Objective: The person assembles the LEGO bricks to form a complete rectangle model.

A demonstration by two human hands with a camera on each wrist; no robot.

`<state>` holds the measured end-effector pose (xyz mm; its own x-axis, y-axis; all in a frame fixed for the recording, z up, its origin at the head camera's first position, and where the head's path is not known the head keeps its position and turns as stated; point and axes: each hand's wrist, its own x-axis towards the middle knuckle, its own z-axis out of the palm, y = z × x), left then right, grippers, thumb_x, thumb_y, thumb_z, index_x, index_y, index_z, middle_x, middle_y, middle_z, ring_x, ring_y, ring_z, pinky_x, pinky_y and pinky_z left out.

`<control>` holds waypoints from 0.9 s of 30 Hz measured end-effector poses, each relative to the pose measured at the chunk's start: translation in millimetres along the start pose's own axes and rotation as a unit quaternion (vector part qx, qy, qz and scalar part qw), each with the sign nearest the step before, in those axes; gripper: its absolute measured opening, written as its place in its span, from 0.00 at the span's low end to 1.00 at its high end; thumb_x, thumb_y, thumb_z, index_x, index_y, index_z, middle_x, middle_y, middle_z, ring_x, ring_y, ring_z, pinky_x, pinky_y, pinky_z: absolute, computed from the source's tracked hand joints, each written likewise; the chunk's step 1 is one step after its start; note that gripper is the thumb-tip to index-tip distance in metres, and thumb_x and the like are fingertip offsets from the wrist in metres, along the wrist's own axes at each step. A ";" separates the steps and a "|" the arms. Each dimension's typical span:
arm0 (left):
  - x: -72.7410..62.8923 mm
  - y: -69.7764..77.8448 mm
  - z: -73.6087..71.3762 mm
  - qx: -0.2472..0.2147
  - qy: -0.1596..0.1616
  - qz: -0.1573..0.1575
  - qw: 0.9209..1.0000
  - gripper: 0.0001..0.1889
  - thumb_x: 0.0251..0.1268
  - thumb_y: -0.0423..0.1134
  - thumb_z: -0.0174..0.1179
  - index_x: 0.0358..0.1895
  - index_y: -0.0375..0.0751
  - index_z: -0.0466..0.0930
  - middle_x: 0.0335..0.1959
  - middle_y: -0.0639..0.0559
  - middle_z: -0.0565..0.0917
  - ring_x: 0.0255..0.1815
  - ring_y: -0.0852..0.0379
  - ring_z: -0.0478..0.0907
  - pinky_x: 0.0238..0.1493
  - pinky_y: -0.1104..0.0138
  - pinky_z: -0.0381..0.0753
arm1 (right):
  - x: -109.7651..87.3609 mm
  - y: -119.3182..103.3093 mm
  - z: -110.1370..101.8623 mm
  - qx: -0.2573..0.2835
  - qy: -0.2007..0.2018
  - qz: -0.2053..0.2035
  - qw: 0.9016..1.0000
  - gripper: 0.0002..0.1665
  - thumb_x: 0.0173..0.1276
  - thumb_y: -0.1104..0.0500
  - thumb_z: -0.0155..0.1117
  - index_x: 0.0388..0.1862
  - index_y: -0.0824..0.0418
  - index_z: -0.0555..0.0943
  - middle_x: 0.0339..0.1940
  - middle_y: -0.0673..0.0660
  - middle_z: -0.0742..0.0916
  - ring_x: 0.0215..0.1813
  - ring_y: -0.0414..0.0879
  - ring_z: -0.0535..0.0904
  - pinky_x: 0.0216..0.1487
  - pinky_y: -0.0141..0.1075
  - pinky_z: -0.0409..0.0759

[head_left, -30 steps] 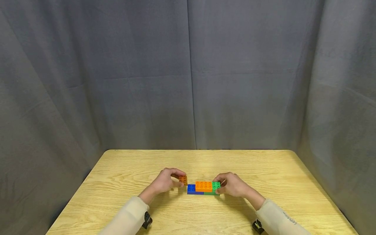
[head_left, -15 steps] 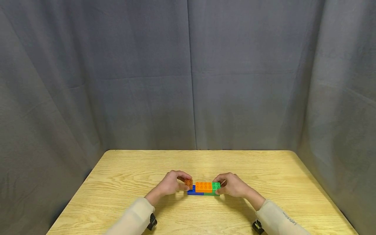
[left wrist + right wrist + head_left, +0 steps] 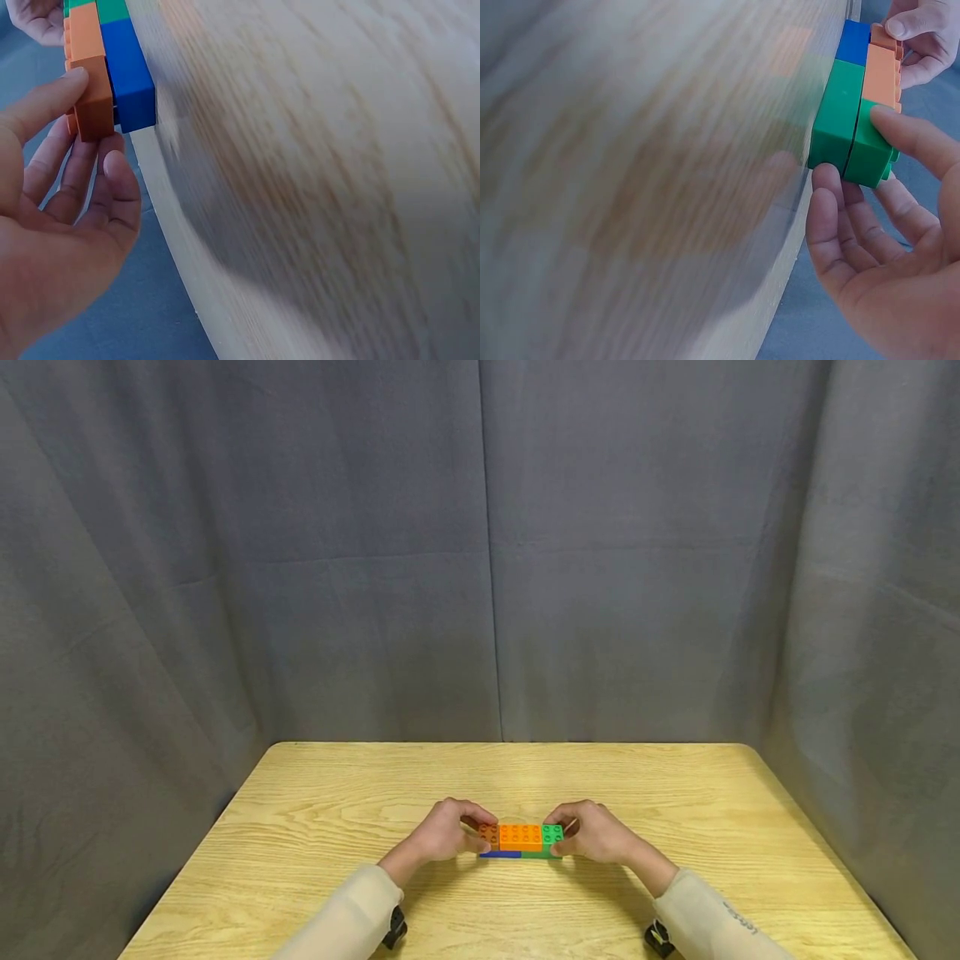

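Note:
A two-layer row of toy building bricks lies on the table between my hands. Its lower layer is a blue brick (image 3: 129, 71) on the left and a green brick (image 3: 838, 109) on the right. On top sit a long bright orange brick (image 3: 521, 837) in the middle and a small green brick (image 3: 552, 834) at the right end. My left hand (image 3: 444, 832) pinches a small darker orange brick (image 3: 95, 101) over the blue brick's left end; a thin gap shows beneath it. My right hand (image 3: 597, 832) grips the small green brick, with fingertips at the end of the lower green one.
The wooden table (image 3: 375, 777) has rounded far corners. Grey curtains (image 3: 375, 568) hang behind it and on both sides. A black wrist device (image 3: 395, 928) shows under the left sleeve, another black device (image 3: 658, 938) under the right.
My left hand has moved right with the small darker orange brick, from beside the row to over the blue brick's exposed studs. The right hand keeps its hold on the green end.

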<state>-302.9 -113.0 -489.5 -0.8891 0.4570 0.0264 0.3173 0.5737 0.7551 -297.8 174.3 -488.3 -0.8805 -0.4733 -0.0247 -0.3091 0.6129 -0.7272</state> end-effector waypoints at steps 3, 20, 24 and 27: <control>-0.4 0.0 -0.1 -0.005 0.003 -0.004 1.000 0.15 0.55 0.34 0.74 0.48 0.46 0.88 0.45 0.53 0.88 0.43 0.57 0.80 0.46 0.65 0.82 | 0.4 -0.1 0.6 0.002 -0.001 -0.001 1.000 0.20 0.60 0.56 0.76 0.51 0.57 0.84 0.45 0.54 0.86 0.46 0.49 0.83 0.44 0.43 0.84; 2.8 4.1 1.1 -0.043 0.004 -0.038 0.998 0.15 0.52 0.32 0.75 0.45 0.46 0.90 0.44 0.51 0.88 0.43 0.56 0.82 0.47 0.63 0.84 | -1.6 -0.8 -1.4 0.002 0.000 0.008 1.000 0.20 0.59 0.56 0.77 0.51 0.56 0.84 0.45 0.54 0.86 0.45 0.48 0.83 0.42 0.41 0.84; 3.7 5.0 1.0 -0.043 0.001 -0.037 0.998 0.15 0.53 0.31 0.74 0.46 0.45 0.90 0.43 0.51 0.87 0.42 0.57 0.81 0.46 0.64 0.84 | -2.1 0.0 -1.5 0.006 0.003 0.011 1.000 0.20 0.60 0.56 0.77 0.51 0.57 0.85 0.44 0.54 0.86 0.45 0.48 0.83 0.41 0.40 0.84; 3.9 5.8 0.7 -0.047 -0.005 -0.035 0.998 0.15 0.54 0.30 0.73 0.47 0.44 0.90 0.43 0.50 0.87 0.42 0.57 0.81 0.45 0.64 0.84 | -2.8 0.3 -1.7 0.008 0.004 0.014 1.000 0.20 0.60 0.57 0.76 0.51 0.57 0.85 0.45 0.54 0.86 0.44 0.48 0.83 0.40 0.39 0.84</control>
<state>-304.3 -107.4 -485.5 -0.9042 0.4256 -0.0350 0.2223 0.5390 0.8125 -296.0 176.8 -487.3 -0.8917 -0.4510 -0.0390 -0.2790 0.6154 -0.7372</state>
